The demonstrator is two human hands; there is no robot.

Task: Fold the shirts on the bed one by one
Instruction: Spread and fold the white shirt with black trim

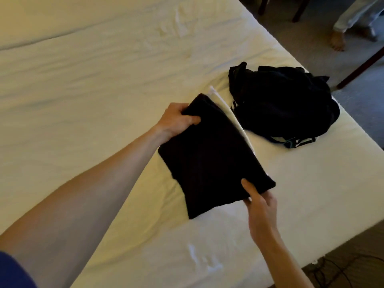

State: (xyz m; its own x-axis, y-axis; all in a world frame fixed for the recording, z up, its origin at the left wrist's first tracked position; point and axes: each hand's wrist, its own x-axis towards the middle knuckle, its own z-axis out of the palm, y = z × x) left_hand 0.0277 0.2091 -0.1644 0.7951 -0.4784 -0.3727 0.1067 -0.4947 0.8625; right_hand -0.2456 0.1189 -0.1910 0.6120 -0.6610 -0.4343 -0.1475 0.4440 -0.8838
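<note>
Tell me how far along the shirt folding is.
One black shirt is already a compact rectangle, gripped at opposite corners by the left hand and right hand. A white edge shows beneath it, possibly an earlier folded shirt. The dark pile near the bed's corner is still unfolded.

In the upper right of the frame a grey carpet (357, 84) covers the floor. On it, at the top right corner, a bare foot (337, 41) of another person stands, with a light trouser leg (353, 15) above it. Near the top edge, two dark wooden chair legs (299, 9) are visible. One more dark wooden leg (361, 67) runs slanted at the right edge. In the lower right corner, dark cables (340, 271) lie on the floor. A blue sleeve (12, 271) fills the lower left corner.
</note>
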